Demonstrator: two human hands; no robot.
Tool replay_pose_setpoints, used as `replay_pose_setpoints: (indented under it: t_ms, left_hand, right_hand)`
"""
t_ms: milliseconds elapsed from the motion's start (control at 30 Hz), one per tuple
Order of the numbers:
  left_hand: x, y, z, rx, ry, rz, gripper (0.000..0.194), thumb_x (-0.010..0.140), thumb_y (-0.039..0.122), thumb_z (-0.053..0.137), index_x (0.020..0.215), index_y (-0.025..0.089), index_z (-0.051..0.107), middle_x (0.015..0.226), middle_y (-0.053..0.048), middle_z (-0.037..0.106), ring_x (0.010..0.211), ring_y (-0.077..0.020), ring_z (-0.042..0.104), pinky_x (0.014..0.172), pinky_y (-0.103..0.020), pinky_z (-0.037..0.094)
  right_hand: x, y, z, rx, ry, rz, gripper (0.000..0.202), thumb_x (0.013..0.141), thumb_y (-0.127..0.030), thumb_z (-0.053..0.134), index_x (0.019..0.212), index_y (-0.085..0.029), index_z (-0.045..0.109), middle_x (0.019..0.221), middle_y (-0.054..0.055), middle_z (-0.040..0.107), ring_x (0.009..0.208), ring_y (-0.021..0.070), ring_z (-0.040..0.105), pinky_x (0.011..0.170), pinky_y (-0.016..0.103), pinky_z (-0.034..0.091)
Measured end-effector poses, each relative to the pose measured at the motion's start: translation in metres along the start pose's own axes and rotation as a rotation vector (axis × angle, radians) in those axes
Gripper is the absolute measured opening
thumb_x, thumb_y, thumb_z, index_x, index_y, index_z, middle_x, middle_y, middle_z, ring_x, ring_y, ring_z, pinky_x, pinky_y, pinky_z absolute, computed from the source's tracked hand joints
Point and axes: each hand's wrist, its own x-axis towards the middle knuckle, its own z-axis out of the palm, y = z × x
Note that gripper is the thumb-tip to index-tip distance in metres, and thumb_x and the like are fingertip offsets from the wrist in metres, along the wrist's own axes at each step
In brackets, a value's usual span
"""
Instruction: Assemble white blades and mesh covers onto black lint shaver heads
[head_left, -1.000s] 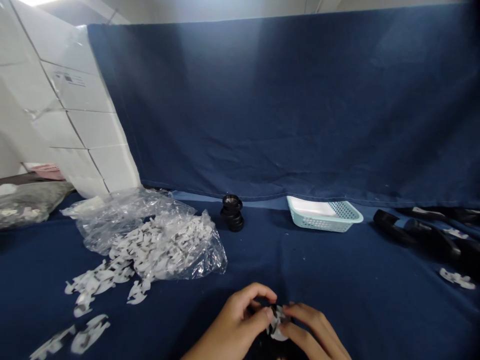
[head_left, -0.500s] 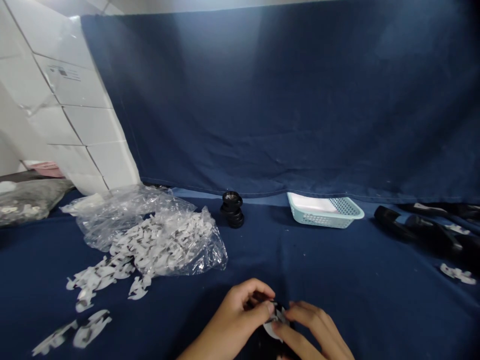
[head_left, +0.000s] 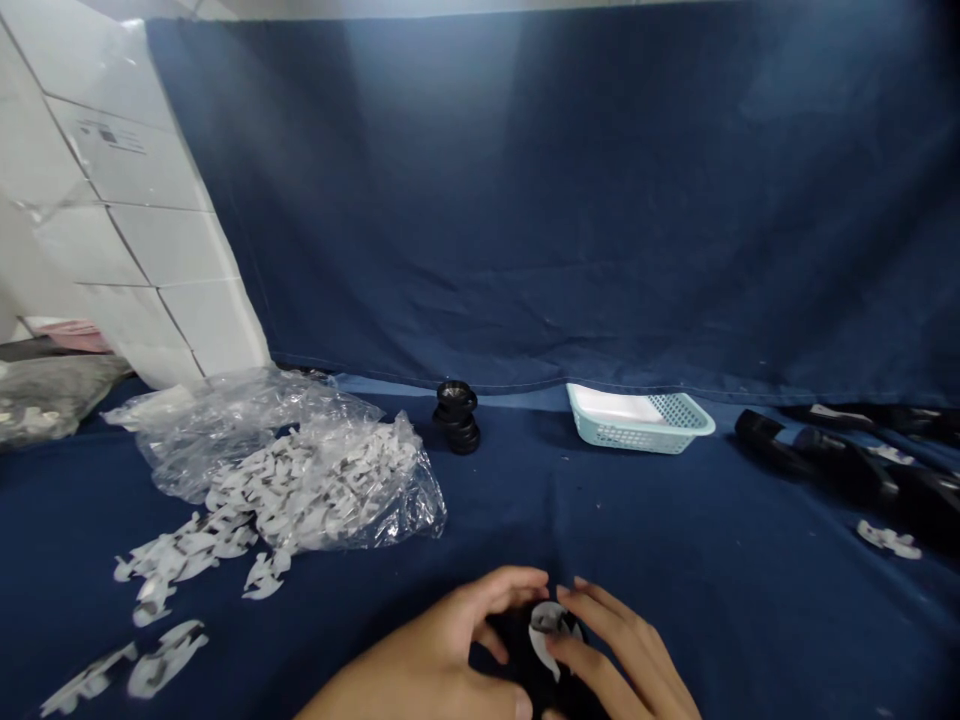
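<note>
Both hands have sunk lower toward the near edge since half a second ago, and the white piece between them now shows more of its face. Left hand (head_left: 442, 655) lies with fingers curved over a small black part (head_left: 536, 665), thumb tucked at its near side, so it is closed around that part. Right hand (head_left: 619, 655) meets it from the other side, its fingertips pressing a white curved sticker (head_left: 546, 628) against the top of the black part; this hand is pinched on the sticker. Part and sticker sit between the two hands, low on the blue cloth surface (head_left: 675, 540).

Well beyond the left hand and off to its left lies a clear plastic bag (head_left: 300, 465) full of the same white stickers, with loose stickers (head_left: 180, 555) spilled just in front of it. Straight beyond the hands, near the hanging cloth, stands a short stack of black rings (head_left: 456, 417). Beyond the right hand sits a pale green basket (head_left: 637, 418), and far to its right lie several black handles (head_left: 832, 460) with a stray sticker beside them
</note>
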Motion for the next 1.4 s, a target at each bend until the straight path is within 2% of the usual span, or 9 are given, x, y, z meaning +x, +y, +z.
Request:
replay_pose_setpoints:
  t_ms: [100, 200, 333, 467, 567, 833, 1033, 1267, 1400]
  left_hand:
    - [0.0, 0.008, 0.01, 0.18, 0.111, -0.074, 0.079, 0.066, 0.019, 0.078, 0.138, 0.026, 0.046, 0.14, -0.008, 0.052, 0.123, -0.0268, 0.051, 0.104, -0.041, 0.039]
    - [0.004, 0.017, 0.02, 0.289, 0.188, -0.115, 0.07, 0.064, 0.026, 0.081, 0.129, 0.024, 0.055, 0.13, -0.007, 0.06, 0.12, -0.0277, 0.053, 0.105, -0.039, 0.037]
    - [0.007, 0.021, 0.025, 0.298, 0.162, -0.097, 0.049, 0.063, 0.02, 0.077, 0.111, 0.024, 0.066, 0.109, -0.002, 0.069, 0.103, -0.0248, 0.061, 0.094, -0.034, 0.044]
    - [0.009, 0.015, 0.024, 0.286, 0.2, -0.066, 0.053, 0.056, 0.019, 0.081, 0.108, 0.022, 0.067, 0.103, -0.001, 0.068, 0.098, -0.0247, 0.06, 0.091, -0.034, 0.044]
    - [0.01, 0.01, 0.024, 0.252, 0.216, -0.029, 0.052, 0.054, 0.014, 0.077, 0.104, 0.02, 0.067, 0.098, -0.002, 0.067, 0.092, -0.0233, 0.059, 0.086, -0.033, 0.046]
    - [0.007, 0.003, 0.02, 0.164, 0.301, 0.116, 0.057, 0.056, 0.008, 0.071, 0.11, 0.022, 0.06, 0.107, -0.003, 0.058, 0.101, -0.0238, 0.056, 0.094, -0.038, 0.042]
    - [0.007, -0.006, 0.022, -0.03, 0.242, 0.014, 0.065, 0.063, 0.009, 0.068, 0.124, 0.026, 0.054, 0.112, -0.003, 0.061, 0.1, -0.0241, 0.058, 0.088, -0.039, 0.045]
    - [0.005, 0.003, 0.022, -0.109, 0.16, -0.087, 0.065, 0.067, 0.012, 0.068, 0.127, 0.027, 0.051, 0.116, -0.004, 0.062, 0.102, -0.0257, 0.06, 0.088, -0.038, 0.045]
    - [0.004, 0.002, 0.021, -0.175, 0.202, -0.084, 0.068, 0.062, 0.009, 0.067, 0.126, 0.028, 0.055, 0.122, -0.003, 0.063, 0.116, -0.0286, 0.055, 0.098, -0.042, 0.039]
  right_hand:
    - [0.001, 0.002, -0.002, 0.03, -0.054, 0.016, 0.03, 0.09, -0.049, 0.055, 0.103, -0.026, 0.071, 0.104, 0.005, 0.077, 0.1, 0.0295, 0.072, 0.074, 0.04, 0.063]
    - [0.001, 0.002, -0.004, 0.064, -0.07, 0.045, 0.03, 0.091, -0.047, 0.053, 0.103, -0.027, 0.071, 0.101, 0.005, 0.077, 0.099, 0.0285, 0.072, 0.077, 0.04, 0.062]
    - [0.002, 0.006, -0.006, 0.092, -0.038, 0.007, 0.024, 0.09, -0.033, 0.055, 0.106, -0.024, 0.07, 0.096, 0.006, 0.077, 0.092, 0.0265, 0.073, 0.075, 0.038, 0.061]
    - [0.005, 0.009, -0.01, 0.109, -0.011, 0.035, 0.031, 0.084, -0.011, 0.05, 0.106, -0.024, 0.068, 0.09, 0.005, 0.076, 0.087, 0.0232, 0.073, 0.074, 0.037, 0.061]
    - [0.009, 0.009, -0.013, 0.141, 0.041, 0.0, 0.034, 0.08, -0.006, 0.051, 0.104, -0.022, 0.068, 0.084, 0.005, 0.075, 0.08, 0.0213, 0.073, 0.071, 0.035, 0.062]
    - [0.019, 0.001, -0.018, 0.146, 0.206, 0.116, 0.023, 0.082, -0.008, 0.055, 0.098, -0.017, 0.069, 0.074, 0.007, 0.072, 0.067, 0.02, 0.071, 0.058, 0.031, 0.061]
    - [0.016, 0.0, -0.018, 0.197, 0.175, 0.194, 0.02, 0.083, -0.014, 0.059, 0.1, -0.019, 0.068, 0.085, 0.009, 0.072, 0.073, 0.0216, 0.072, 0.059, 0.032, 0.063]
    - [0.002, 0.006, -0.011, 0.207, 0.078, 0.203, 0.026, 0.082, -0.017, 0.063, 0.108, -0.021, 0.065, 0.109, 0.011, 0.073, 0.099, 0.0274, 0.07, 0.077, 0.039, 0.063]
    - [-0.002, 0.007, -0.009, 0.265, 0.014, 0.247, 0.03, 0.083, -0.017, 0.063, 0.113, -0.022, 0.061, 0.105, 0.008, 0.074, 0.097, 0.026, 0.071, 0.077, 0.037, 0.063]
